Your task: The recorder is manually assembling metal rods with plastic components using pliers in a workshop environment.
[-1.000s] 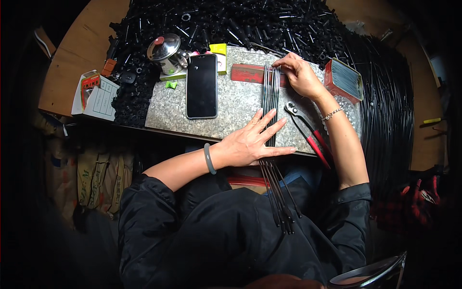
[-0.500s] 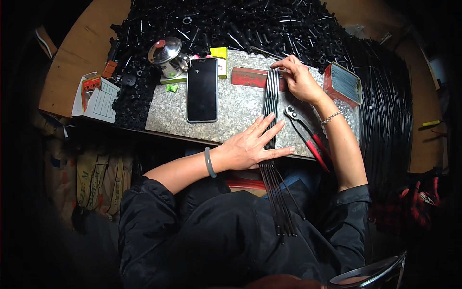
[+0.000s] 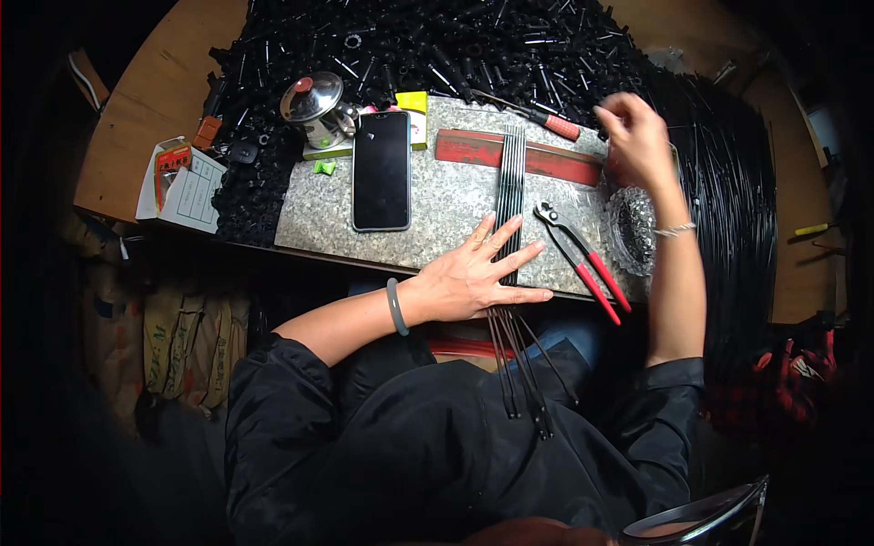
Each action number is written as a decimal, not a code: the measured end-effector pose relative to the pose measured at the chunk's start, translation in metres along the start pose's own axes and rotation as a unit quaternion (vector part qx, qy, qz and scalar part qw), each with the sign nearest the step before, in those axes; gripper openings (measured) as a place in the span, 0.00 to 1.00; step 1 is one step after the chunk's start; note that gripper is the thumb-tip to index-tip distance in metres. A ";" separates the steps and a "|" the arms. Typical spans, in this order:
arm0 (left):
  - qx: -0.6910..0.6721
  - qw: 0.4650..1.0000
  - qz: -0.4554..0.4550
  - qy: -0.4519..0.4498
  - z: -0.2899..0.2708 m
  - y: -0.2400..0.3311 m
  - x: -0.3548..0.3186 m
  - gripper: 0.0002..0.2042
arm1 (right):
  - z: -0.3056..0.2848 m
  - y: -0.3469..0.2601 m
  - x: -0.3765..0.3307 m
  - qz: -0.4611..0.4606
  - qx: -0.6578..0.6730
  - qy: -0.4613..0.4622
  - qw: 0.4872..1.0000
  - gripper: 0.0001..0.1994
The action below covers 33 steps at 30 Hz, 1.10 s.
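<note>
My left hand [image 3: 475,269] lies flat with spread fingers across a bundle of thin black rods [image 3: 513,173], pressing them on the speckled stone slab [image 3: 446,214]. Their upper ends look bright and cross a red metal bar [image 3: 563,162]; the lower ends fan out over the slab's front edge above my lap. My right hand [image 3: 640,141] is raised over a rectangular tin [image 3: 622,173], which it partly covers. Its fingers are bent together and slightly blurred, so anything in them is hidden. Between my arms, pliers with red handles [image 3: 587,264] rest on the slab.
Behind the slab is a heap of black parts [image 3: 437,55]; long black rods [image 3: 728,200] hang at the right. A phone [image 3: 382,173], a metal lidded pot [image 3: 314,105] and a white box [image 3: 187,191] stand left. A red-handled tool [image 3: 555,125] and a glass dish [image 3: 630,227] lie right.
My right hand has left the rods' upper ends and moved right, over the tin. The red-handled tool and glass dish have come into fuller view. My left hand stays on the rods.
</note>
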<state>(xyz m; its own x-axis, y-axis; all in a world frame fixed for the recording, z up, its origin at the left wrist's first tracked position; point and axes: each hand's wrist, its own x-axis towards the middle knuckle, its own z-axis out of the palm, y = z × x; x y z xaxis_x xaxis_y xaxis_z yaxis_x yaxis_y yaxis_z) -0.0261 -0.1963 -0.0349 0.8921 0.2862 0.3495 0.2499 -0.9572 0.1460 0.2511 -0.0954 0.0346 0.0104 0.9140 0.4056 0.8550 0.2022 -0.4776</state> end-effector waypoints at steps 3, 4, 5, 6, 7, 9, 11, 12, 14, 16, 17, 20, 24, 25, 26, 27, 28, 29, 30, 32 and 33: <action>-0.020 1.000 0.013 -0.015 0.002 0.000 0.000 0.32 | -0.044 0.037 -0.015 0.101 -0.156 -0.107 0.977 0.09; -0.009 1.000 0.018 -0.022 0.000 0.000 0.000 0.31 | -0.046 0.042 -0.022 0.087 -0.147 -0.104 0.980 0.08; 0.003 0.999 0.022 -0.029 -0.001 0.000 0.000 0.31 | -0.044 0.048 -0.028 0.072 -0.137 -0.102 0.983 0.08; -0.006 1.000 0.022 -0.007 0.003 0.000 -0.001 0.29 | -0.041 0.055 -0.031 0.073 -0.136 -0.101 0.983 0.08; -0.006 1.000 0.024 -0.008 0.004 0.000 -0.001 0.29 | -0.038 0.060 -0.034 0.036 -0.140 -0.070 0.987 0.08; -0.007 1.000 0.025 -0.010 0.005 0.001 0.001 0.29 | -0.039 0.069 -0.037 -0.001 -0.144 -0.037 0.989 0.07; 0.010 1.000 0.024 -0.017 0.002 0.002 0.002 0.29 | -0.039 0.071 -0.037 -0.049 -0.175 -0.020 0.983 0.07; 0.025 0.999 0.025 -0.021 0.001 0.002 0.003 0.28 | -0.039 0.071 -0.038 -0.048 -0.174 -0.019 0.983 0.07; 0.011 1.000 0.025 -0.007 0.005 0.002 0.002 0.29 | -0.041 0.071 -0.038 -0.053 -0.180 0.002 0.982 0.06; -0.004 1.000 0.024 0.006 0.006 0.002 0.002 0.29 | -0.041 0.064 -0.035 -0.054 -0.162 0.043 0.984 0.06; 0.007 1.000 0.025 0.000 0.006 0.002 0.002 0.29 | -0.040 0.058 -0.033 -0.056 -0.142 0.083 0.985 0.06; 0.028 0.999 0.026 -0.011 0.001 0.002 0.001 0.29 | -0.026 0.020 -0.027 0.004 -0.012 0.063 0.998 0.06; 0.024 0.999 0.025 -0.016 0.001 0.001 0.001 0.29 | 0.016 -0.010 -0.015 0.016 0.029 -0.092 0.995 0.10; 0.024 0.999 0.026 -0.015 0.002 0.001 0.002 0.29 | 0.028 -0.009 -0.012 0.000 0.038 -0.095 0.995 0.10; 0.019 0.999 0.028 -0.011 0.004 0.001 0.003 0.29 | 0.039 -0.003 -0.009 0.027 0.072 -0.112 0.991 0.10; 0.014 0.999 0.030 -0.006 0.006 0.001 0.004 0.28 | 0.048 0.002 -0.007 0.053 0.105 -0.129 0.985 0.10; 0.015 0.999 0.030 -0.006 0.005 0.001 0.003 0.28 | 0.056 0.003 -0.004 0.053 0.106 -0.129 0.985 0.10; 0.018 0.999 0.031 -0.011 0.005 0.000 0.003 0.28 | 0.062 0.004 -0.002 0.068 0.118 -0.152 0.979 0.10; 0.021 0.999 0.032 -0.015 0.005 0.000 0.003 0.28 | 0.066 0.006 -0.001 0.083 0.130 -0.175 0.972 0.10; 0.019 0.999 0.029 -0.015 0.005 0.000 0.001 0.28 | 0.070 0.000 0.000 0.081 0.134 -0.180 0.971 0.10; 0.016 0.999 0.028 -0.015 0.005 0.000 0.001 0.28 | 0.071 -0.003 0.000 0.079 0.137 -0.184 0.970 0.10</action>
<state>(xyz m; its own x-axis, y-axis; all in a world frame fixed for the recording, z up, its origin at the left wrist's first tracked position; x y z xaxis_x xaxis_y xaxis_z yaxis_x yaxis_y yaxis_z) -0.0233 -0.1963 -0.0390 0.9154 0.2322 0.3289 0.2119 -0.9725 0.0966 0.2118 -0.0715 -0.0193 -0.0985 0.9947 0.0296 0.6873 0.0895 -0.7208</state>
